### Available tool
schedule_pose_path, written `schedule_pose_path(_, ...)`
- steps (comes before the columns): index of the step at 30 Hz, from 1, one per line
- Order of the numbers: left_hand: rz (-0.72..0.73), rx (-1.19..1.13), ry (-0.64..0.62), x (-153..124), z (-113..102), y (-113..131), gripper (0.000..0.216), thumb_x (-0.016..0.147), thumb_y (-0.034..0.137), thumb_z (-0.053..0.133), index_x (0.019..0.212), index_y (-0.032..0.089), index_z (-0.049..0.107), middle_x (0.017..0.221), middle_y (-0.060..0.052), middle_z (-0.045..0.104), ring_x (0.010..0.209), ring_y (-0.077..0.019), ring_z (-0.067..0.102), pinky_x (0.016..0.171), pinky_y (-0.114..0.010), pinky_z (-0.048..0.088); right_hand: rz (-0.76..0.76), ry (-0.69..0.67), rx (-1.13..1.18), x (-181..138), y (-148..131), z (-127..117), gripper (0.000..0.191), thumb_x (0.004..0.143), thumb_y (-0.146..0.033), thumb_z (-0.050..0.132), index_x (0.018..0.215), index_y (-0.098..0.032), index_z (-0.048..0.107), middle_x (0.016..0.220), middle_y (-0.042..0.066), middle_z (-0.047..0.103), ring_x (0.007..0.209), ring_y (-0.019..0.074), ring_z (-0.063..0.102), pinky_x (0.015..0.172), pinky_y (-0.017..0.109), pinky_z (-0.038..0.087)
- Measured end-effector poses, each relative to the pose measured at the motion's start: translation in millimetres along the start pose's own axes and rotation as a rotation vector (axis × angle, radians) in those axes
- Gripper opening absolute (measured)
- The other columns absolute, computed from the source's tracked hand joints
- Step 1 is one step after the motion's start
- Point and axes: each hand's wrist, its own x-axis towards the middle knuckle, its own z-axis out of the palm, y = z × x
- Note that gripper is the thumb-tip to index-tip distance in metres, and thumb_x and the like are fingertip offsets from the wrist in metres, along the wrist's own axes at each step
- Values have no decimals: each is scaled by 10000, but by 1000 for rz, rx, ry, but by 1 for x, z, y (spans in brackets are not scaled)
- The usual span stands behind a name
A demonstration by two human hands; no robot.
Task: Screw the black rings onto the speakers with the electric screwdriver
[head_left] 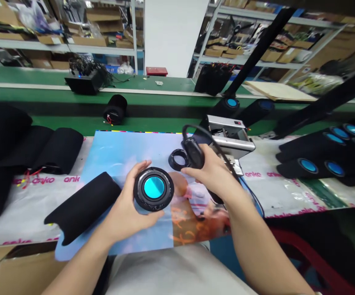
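Note:
My left hand (pixel 128 209) is wrapped round a round black speaker unit (pixel 139 196) with a shiny blue disc in its middle, tilted to face me. To the right, my right hand (pixel 210 168) is closed on a black corded hand tool (pixel 193 152), whose exact kind I cannot make out. Close to its fingertips is a black ring (pixel 174 160); whether they touch it I cannot tell. A black fabric-covered sleeve (pixel 83 207) lies on the glossy printed mat (pixel 119 151), left of my left hand.
More black sleeves (pixel 62 149) with coloured wires lie at the left. Several black speakers with blue ends (pixel 312 151) lie at the right. A metal-cased machine (pixel 231 135) stands behind my right hand. Slanted black posts (pixel 260 49) rise at the right.

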Motion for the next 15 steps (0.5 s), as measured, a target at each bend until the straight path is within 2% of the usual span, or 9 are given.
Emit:
schedule_pose_path(1,-10,-13,0,0,-1,1,966,703,243,945,1547,381,495,1601,-95,610,1482,-390,621,1222,-568,563,-9,10,-1,-2,1,3,621,867,-247,851,1399,-246,532,1380,57,642,1184,210,691,1009,308,574)
schedule_pose_path(3,-29,-27,7,0,-1,2,921,668,250,977,1488,360,572,1513,-95,681,1395,-397,690,1163,-554,618,-21,-3,-5,-2,0,12,634,868,-200,845,1428,-240,550,1448,68,607,1258,215,659,1107,333,548)
schedule_pose_path(6,-39,-28,13,1,1,2,924,632,279,1016,1455,331,600,1470,-92,712,1347,-396,720,1120,-533,647,-5,-12,-27,5,-8,33,596,922,-219,815,1456,-179,555,1466,113,586,1241,236,652,1136,413,552)
schedule_pose_path(9,-44,-33,10,3,0,2,1024,586,375,1059,1483,322,566,1470,-100,710,1338,-398,725,1090,-507,662,39,19,-68,17,-16,48,577,964,-217,784,1483,-142,545,1562,156,489,1338,279,590,1155,481,550)
schedule_pose_path(11,-34,-25,4,4,-1,3,1047,575,399,1065,1488,325,558,1457,-99,714,1316,-389,737,1062,-481,674,64,19,-85,21,-18,53,502,988,-216,762,1448,-141,577,1514,146,524,1324,278,595,1127,479,573)
schedule_pose_path(15,67,30,14,5,-6,2,900,611,292,1029,1405,324,606,1399,-70,729,1265,-349,760,1039,-443,673,83,-17,-65,19,-15,49,434,1026,-235,722,1429,-146,585,1362,118,612,1176,226,654,1050,429,612)
